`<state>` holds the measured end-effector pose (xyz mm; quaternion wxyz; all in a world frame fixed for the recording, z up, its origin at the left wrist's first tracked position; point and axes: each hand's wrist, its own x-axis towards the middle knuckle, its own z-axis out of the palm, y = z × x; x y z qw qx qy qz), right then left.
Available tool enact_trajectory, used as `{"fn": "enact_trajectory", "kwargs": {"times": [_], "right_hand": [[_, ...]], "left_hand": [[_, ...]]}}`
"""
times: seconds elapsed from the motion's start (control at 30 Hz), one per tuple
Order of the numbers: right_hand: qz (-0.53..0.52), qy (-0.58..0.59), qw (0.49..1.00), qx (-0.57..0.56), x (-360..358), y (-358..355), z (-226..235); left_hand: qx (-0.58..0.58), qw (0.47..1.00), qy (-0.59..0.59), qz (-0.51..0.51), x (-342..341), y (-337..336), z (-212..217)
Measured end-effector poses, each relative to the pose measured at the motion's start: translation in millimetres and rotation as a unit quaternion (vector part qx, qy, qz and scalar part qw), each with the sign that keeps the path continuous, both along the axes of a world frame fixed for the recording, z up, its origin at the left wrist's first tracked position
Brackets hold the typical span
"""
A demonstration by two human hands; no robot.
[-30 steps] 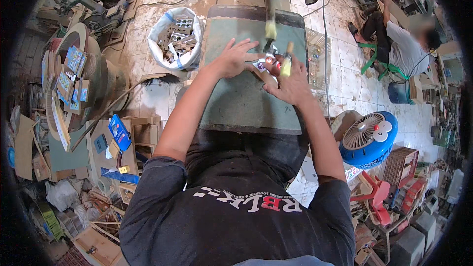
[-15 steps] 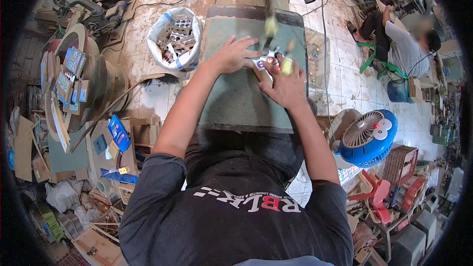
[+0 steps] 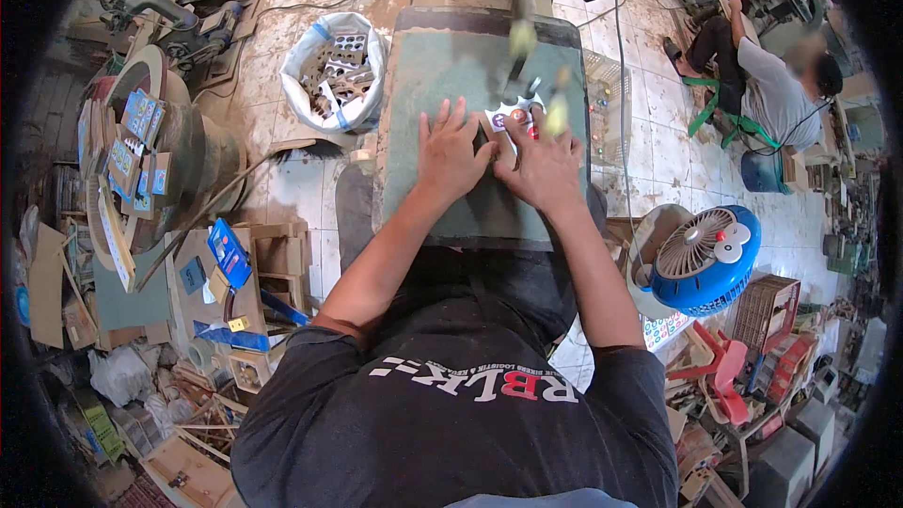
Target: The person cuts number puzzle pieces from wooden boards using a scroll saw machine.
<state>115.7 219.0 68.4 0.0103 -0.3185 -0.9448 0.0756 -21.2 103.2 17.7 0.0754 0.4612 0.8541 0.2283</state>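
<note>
A small printed board (image 3: 499, 119), white with coloured round pictures and a cut-out edge, lies on the green work table (image 3: 423, 56) of an upright machine. My right hand (image 3: 548, 174) bends its fingers over the board and presses on it, thumb along its near edge, partly hiding it. My left hand (image 3: 450, 158) rests flat on the table left of the board, fingers spread, thumb tip close to the right thumb. Just beyond the board, a dark machine part (image 3: 515, 83) comes down to the table, with blurred yellowish pieces (image 3: 522, 38) above the right fingers.
A white sack (image 3: 292, 66) of cut board scraps stands left of the table. To the right are a plastic crate (image 3: 602, 103) and a blue fan (image 3: 701, 268). Printed boards (image 3: 141, 118) lie on a round drum at left. Another person (image 3: 767, 85) sits at far right.
My left hand has drawn back from the board, left and toward me, and lies on the table. My right hand stays on the board, which has shifted slightly.
</note>
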Motion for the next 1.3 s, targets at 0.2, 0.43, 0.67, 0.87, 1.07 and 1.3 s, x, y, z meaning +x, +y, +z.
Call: {"fn": "enact_trajectory", "kwargs": {"times": [0.2,0.43,0.67,0.87,1.07,1.3], "right_hand": [[-0.034,-0.012,0.999,0.011,-4.3,-5.5,-5.3],[-0.050,-0.054,0.997,-0.039,-8.5,-15.6,18.2],[0.045,0.002,0.999,0.006,0.5,10.0,-5.6],[0.084,0.029,0.996,0.019,0.6,16.8,-2.1],[0.070,0.057,0.996,0.027,0.9,13.4,-5.3],[0.062,0.038,0.997,-0.027,3.1,15.2,-5.2]], "left_hand": [[-0.019,1.000,0.006,-0.024,-10.4,6.2,1.2],[-0.028,0.997,-0.008,-0.066,-25.6,5.7,3.2],[-0.026,0.994,-0.048,-0.095,7.6,-17.0,12.9],[-0.060,0.993,0.009,-0.103,18.4,-23.4,20.1],[-0.075,0.985,0.021,-0.152,-2.3,-24.7,24.3],[-0.105,0.971,0.015,-0.213,-28.9,-27.1,30.5]]}}
